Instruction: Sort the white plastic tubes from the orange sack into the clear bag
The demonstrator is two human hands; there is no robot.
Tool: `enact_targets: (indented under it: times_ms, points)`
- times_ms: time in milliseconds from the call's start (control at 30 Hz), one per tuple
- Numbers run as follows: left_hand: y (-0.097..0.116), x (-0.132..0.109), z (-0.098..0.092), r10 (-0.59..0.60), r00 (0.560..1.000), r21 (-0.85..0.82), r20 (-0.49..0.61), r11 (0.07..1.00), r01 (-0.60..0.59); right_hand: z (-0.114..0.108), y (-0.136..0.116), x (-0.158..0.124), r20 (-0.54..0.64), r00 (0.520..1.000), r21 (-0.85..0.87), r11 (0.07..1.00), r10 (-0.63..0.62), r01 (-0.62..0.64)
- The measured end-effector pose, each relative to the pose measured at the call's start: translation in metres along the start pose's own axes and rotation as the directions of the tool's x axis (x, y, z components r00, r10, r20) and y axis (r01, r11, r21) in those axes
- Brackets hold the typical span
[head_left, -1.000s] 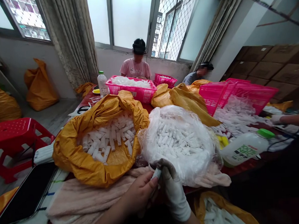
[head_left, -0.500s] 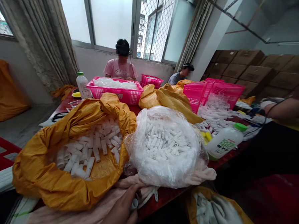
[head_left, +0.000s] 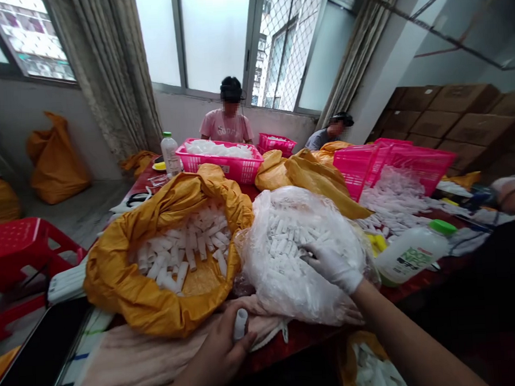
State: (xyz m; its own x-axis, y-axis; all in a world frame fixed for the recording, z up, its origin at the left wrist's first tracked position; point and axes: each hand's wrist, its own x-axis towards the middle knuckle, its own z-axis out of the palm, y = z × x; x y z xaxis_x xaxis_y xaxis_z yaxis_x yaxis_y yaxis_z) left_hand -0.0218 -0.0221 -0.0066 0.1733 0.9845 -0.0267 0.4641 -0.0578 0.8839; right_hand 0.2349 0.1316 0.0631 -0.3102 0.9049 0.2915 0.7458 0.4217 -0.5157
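Note:
My left hand [head_left: 230, 338] is closed around a short white plastic tube [head_left: 240, 323], which stands upright in the fingers over the pink cloth [head_left: 132, 355]. My right hand [head_left: 332, 264], in a white glove with some fingertips dark, reaches into the clear plastic bag [head_left: 284, 295]. Its fingers are slightly apart at the small white tubes [head_left: 281, 243] heaped there; no piece shows clearly between them. Left of this bag, an orange sack [head_left: 129, 303] with a rolled-down rim holds larger white tubes [head_left: 191, 242]. Below my right forearm, another orange sack [head_left: 348, 361] contains white pieces [head_left: 374, 368].
A bottle with a green cap [head_left: 416, 254] stands right of the clear bag. Pink baskets [head_left: 230, 170] and loose white pieces [head_left: 391, 194] are farther back. Two people sit across the table. A phone [head_left: 41, 348] lies at left, near a red stool [head_left: 13, 240].
My right hand has moved from the lower sack up into the clear bag. My left hand has turned the tube more upright. The view has swung left.

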Motion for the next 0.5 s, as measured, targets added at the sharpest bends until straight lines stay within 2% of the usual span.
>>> enact_targets:
  times_ms: [33,67,100,133,167,200,233,300,367,433,500]
  points:
    - [0.002,0.0,0.0,0.008,1.0,0.003,0.012,1.0,-0.008,0.003,-0.014,-0.006,0.041,0.998,0.141,0.989,0.043,-0.049]
    - [0.006,0.0,-0.001,0.023,0.999,0.006,0.025,1.0,-0.023,0.007,-0.03,-0.013,0.086,0.991,0.323,0.938,0.103,-0.125]
    - [0.01,0.001,-0.001,0.042,0.998,0.004,0.035,0.999,-0.043,0.013,-0.048,-0.02,0.138,0.976,0.514,0.83,0.167,-0.215]
    - [0.014,0.001,-0.002,0.063,0.997,-0.008,0.045,0.998,-0.063,0.02,-0.065,-0.028,0.185,0.958,0.673,0.682,0.218,-0.286]
    - [0.018,0.002,-0.003,0.083,0.995,-0.03,0.055,0.996,-0.082,0.029,-0.082,-0.035,0.213,0.946,0.779,0.543,0.243,-0.315]
    - [0.022,0.003,-0.003,0.099,0.993,-0.061,0.058,0.994,-0.096,0.04,-0.095,-0.042,0.213,0.946,0.841,0.446,0.243,-0.304]
    - [0.025,0.004,-0.004,0.114,0.992,-0.099,0.061,0.989,-0.108,0.05,-0.106,-0.048,0.191,0.954,0.881,0.388,0.23,-0.27]
    - [0.028,0.005,-0.004,0.149,0.986,-0.193,0.076,0.972,-0.132,0.07,-0.115,-0.06,0.124,0.977,0.921,0.347,0.174,-0.179]
    - [0.027,0.007,-0.003,0.178,0.979,-0.31,0.102,0.941,-0.138,0.084,-0.113,-0.07,0.062,0.989,0.93,0.351,0.133,-0.105]
    - [0.025,0.008,-0.002,0.197,0.971,-0.403,0.132,0.906,-0.13,0.091,-0.105,-0.076,0.009,0.993,0.909,0.413,0.12,-0.058]
    - [0.025,0.008,-0.001,0.181,0.975,-0.396,0.129,0.911,-0.117,0.094,-0.098,-0.079,-0.075,0.988,0.861,0.509,0.136,-0.005]
